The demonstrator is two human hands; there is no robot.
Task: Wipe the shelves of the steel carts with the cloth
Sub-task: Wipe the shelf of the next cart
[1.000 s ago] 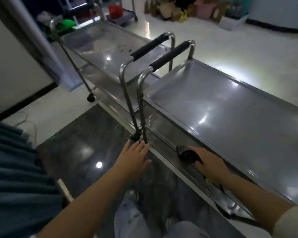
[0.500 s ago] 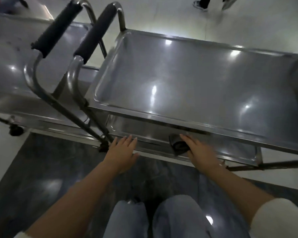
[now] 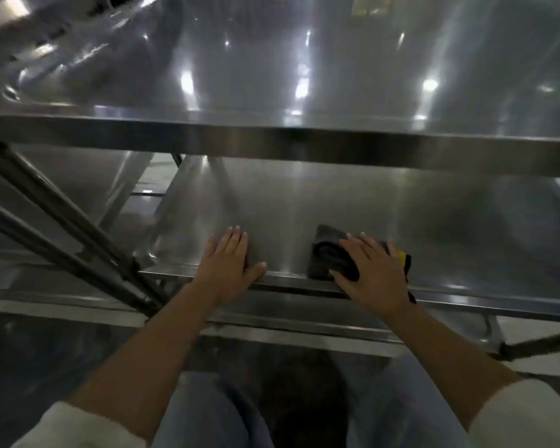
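A steel cart fills the view, its top shelf (image 3: pixel 304 76) above and its lower shelf (image 3: pixel 288 202) beneath. A dark folded cloth (image 3: pixel 328 253) with a yellow edge lies on the lower shelf by the near rim. My right hand (image 3: pixel 374 274) presses flat on the cloth with spread fingers. My left hand (image 3: pixel 228 263) rests flat on the lower shelf to the left of the cloth, its thumb over the near rim (image 3: pixel 288 279).
Slanted steel handle tubes (image 3: pixel 62 234) of the carts run down at the left. A second cart's shelf (image 3: pixel 62 43) shows blurred at the upper left. Dark glossy floor (image 3: pixel 46 350) and my knees (image 3: pixel 223 415) lie below.
My head has dropped lower and closer, so the lower shelf now shows under the top one. Both hands have reached onto the lower shelf, the right one flat on the cloth.
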